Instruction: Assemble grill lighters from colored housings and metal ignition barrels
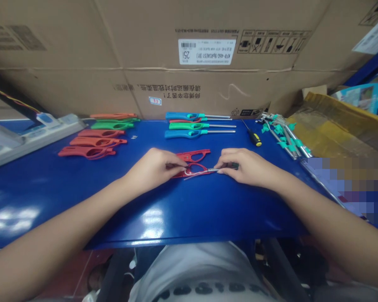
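Note:
A red lighter casing half [198, 168] with a ring-shaped trigger opening lies in front of me. My left hand [159, 170] is closed at its left end, fingertips pinching by a thin pale wire [193, 173] that runs along the casing. My right hand [241, 167] pinches a thin metal tube [213, 170] at the casing's right end; a small dark green part shows behind the fingers. Another red casing half [201, 155] lies just beyond, partly covered by my left fingers. What exactly sits under the left fingertips is hidden.
Red casings [87, 152], green casings [115, 124] and lighters with metal tubes [185, 133] lie at the back. A yellow-black screwdriver [255, 139] and several tubes with teal pieces [285, 136] lie right. A power strip [34, 140] stands left; a cardboard box [138, 50] walls the back.

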`<act>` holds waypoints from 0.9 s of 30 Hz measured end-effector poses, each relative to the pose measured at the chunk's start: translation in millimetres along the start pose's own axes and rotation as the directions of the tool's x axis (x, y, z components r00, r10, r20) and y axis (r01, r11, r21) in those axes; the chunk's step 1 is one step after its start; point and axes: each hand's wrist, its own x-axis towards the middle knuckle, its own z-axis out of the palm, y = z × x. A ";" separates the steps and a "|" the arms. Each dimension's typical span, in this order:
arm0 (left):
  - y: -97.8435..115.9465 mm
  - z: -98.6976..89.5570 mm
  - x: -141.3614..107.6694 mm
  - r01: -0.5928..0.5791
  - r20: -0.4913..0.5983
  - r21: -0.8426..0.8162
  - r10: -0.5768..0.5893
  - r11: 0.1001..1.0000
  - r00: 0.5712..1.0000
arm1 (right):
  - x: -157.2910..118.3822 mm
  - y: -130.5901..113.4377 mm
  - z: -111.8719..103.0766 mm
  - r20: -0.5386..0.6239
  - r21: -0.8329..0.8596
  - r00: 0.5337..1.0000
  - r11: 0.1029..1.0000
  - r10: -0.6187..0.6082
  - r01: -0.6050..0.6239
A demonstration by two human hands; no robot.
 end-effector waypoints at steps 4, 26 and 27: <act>-0.1 -1.7 0.4 0.023 0.016 -0.010 -0.023 1.000 1.000 | 0.3 -0.7 -0.5 0.009 -0.029 1.000 0.999 0.018 -0.018; 10.8 8.3 -9.3 -0.113 0.153 0.337 0.064 0.935 0.986 | -5.8 8.1 -13.3 0.033 -0.056 0.998 0.997 0.053 -0.051; 12.5 6.4 -10.0 -0.127 0.180 0.345 0.067 0.930 0.981 | -5.8 8.6 -13.3 0.034 -0.055 0.998 0.997 0.052 -0.050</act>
